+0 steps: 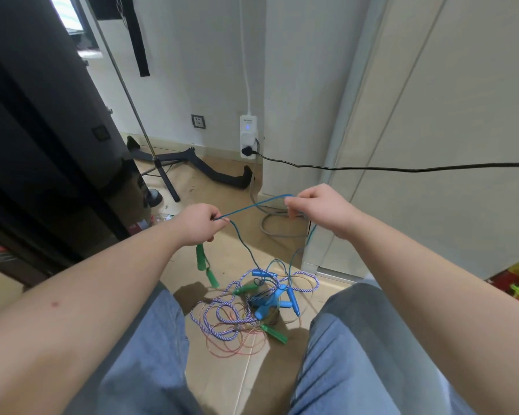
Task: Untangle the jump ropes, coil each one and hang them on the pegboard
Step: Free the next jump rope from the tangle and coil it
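While the tangle point(252, 307) of jump ropes lies on the floor point(222, 384) between the person's knees, both hands are raised above it on its far side, with one blue rope point(253, 206) pulled taut between them.

In the head view, the left hand point(200, 224) sits up and to the left of the tangle, fingers curled tight round the blue rope. Two green handles point(206, 268) dangle just under that fist, though the fingers hide what holds them there. The right hand point(321, 209) is up and to the right of the tangle, a little farther from it, pinching the same rope between thumb and fingertips.

The taut stretch runs left to right, crosswise to the pile, and rises slightly toward the right hand. From each hand a strand drops back into the tangle. There blue handles point(271, 298), a purple-and-white braided rope point(216, 320) and a thin coppery rope point(231, 347) loop over one another.

Untangling looks barely begun — nothing is coiled, and no pegboard shows. Since both strands feed downward into the pile, freeing the blue rope probably means drawing it up and away from the tangle. The left hand is the nearer of the two to the tangle.

Past the tangle, a power strip point(248, 136) hangs on the wall, and a black cable point(372, 168) runs off to the right.
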`<state>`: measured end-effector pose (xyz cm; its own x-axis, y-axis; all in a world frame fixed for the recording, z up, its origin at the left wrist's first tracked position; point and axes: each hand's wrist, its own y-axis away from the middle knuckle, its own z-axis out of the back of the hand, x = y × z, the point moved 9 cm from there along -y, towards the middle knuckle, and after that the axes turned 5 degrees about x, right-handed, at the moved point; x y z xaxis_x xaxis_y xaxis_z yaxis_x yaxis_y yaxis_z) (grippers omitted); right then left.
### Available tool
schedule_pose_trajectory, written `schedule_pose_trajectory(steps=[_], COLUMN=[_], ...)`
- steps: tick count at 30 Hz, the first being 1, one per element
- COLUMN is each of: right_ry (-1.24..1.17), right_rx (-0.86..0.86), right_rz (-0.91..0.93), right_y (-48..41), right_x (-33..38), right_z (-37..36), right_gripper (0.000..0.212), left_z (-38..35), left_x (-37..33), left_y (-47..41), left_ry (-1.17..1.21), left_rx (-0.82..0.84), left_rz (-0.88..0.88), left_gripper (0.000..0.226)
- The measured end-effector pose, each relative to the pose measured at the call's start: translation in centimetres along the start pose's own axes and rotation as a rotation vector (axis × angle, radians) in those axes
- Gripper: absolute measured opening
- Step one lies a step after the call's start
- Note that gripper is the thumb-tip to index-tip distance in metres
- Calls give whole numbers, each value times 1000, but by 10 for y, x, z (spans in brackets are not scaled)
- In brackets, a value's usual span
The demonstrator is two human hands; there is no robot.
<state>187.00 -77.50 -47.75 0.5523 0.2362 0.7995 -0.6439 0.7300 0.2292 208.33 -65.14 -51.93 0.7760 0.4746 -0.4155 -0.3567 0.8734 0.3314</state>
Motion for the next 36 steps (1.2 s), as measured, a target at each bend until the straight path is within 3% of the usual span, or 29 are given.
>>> schedule_pose_trajectory(steps=[2,5,8,12,14,17,20,22,24,30,36], right_ry=[58,383,612,656,641,739,578,301,95,89,-10], right_rx=[-120,-246,-179,-125,-119,-50,53,154,208,44,-302], right_rz=[-50,-202,-382,-460,-498,-437,-54,153,234,182,89], right_y=[-2,-3,6,12,16,10,-6,-4,-5,-10,-12], right_x=[-6,-24,-47,-58,-62,-58,-27,1,15,12,3], right_z=[12,31,33,22,19,6,-25,-46,-56,-40,-2], right_gripper=[35,30,12,2,13,34,59,56,44,6,12], left_z=[0,4,-1,-14,-19,-15,-14,-17,-17,-6,-6], left_x=[2,-2,-15,-32,-37,-47,-60,-68,-75,-71,-51], left_y=[0,2,6,7,6,7,7,8,8,9,10], left_ry=[-16,-11,113,366,482,459,421,389,320,8,-115], left_rx=[1,-24,18,104,135,96,99,110,93,8,44], left_rz=[6,-19,-106,-156,-154,-178,-220,-250,-288,-307,-241], left_gripper=[35,34,30,24,26,25,26,26,26,19,24])
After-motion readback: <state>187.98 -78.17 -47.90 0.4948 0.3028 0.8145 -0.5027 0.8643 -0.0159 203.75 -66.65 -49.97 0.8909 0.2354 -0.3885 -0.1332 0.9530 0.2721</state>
